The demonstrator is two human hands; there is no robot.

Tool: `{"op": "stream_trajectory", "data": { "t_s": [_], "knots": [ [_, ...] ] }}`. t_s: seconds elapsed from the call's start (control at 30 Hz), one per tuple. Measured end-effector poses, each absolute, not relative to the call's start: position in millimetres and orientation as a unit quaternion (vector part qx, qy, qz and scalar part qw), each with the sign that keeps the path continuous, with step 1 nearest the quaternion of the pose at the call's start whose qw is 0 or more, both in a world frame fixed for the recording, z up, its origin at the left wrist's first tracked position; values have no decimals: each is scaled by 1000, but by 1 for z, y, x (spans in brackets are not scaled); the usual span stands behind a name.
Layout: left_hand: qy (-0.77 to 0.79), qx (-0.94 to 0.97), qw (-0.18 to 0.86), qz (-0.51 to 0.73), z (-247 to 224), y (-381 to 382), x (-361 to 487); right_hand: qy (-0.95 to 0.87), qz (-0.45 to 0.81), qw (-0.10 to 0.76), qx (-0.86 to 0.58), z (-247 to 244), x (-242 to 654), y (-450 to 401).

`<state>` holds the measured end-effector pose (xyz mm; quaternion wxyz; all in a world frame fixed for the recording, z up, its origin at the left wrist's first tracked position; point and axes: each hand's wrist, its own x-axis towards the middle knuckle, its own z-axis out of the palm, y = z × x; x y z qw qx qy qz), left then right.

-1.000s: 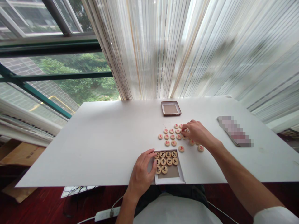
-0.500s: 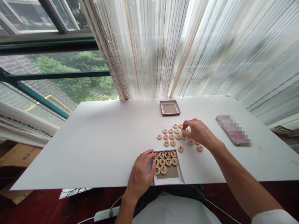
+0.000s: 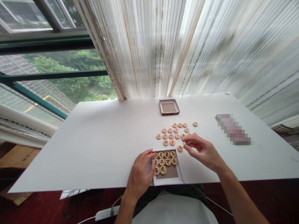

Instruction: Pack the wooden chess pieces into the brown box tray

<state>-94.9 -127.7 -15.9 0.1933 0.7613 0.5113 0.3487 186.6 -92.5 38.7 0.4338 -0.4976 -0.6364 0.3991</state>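
My left hand (image 3: 141,171) rests at the left side of a shallow open box (image 3: 179,169), its fingertips and thumb holding the rim. Inside sit several round wooden Chinese chess pieces (image 3: 168,161) with black characters, in rows; bare brown floor shows at the lower right. Between the thumb and fingers of my right hand (image 3: 202,151) a xiangqi piece (image 3: 184,143) is pinched, seen edge-on, above the table right of the box. Beyond the box lie several pieces with red characters (image 3: 171,136) and a few black ones (image 3: 187,130); my right hand hides some.
A box lid (image 3: 169,107) lies open side up farther back on the white table (image 3: 105,140). At the right is a long blurred object (image 3: 233,129). A curtain (image 3: 149,46) and window stand behind the table. A power strip (image 3: 107,213) is below the front edge.
My right hand has come back toward me and the box from the back rows, carrying a piece. Pieces it covered at the back now show. My left hand stays at the box.
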Motion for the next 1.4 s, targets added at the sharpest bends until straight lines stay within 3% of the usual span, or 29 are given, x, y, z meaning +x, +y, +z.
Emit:
{"op": "stream_trajectory", "data": {
  "t_s": [0.17, 0.43, 1.4],
  "knots": [
    [510, 763, 196, 346, -17, -127, -95, -598, 445, 468, -475, 10, 185, -119],
    [512, 761, 193, 347, -19, -127, -95, -568, 482, 451, -491, -10, 180, -140],
    [513, 761, 184, 352, -18, -126, -94, -598, 430, 439, -514, -11, 172, -143]
  ]
}}
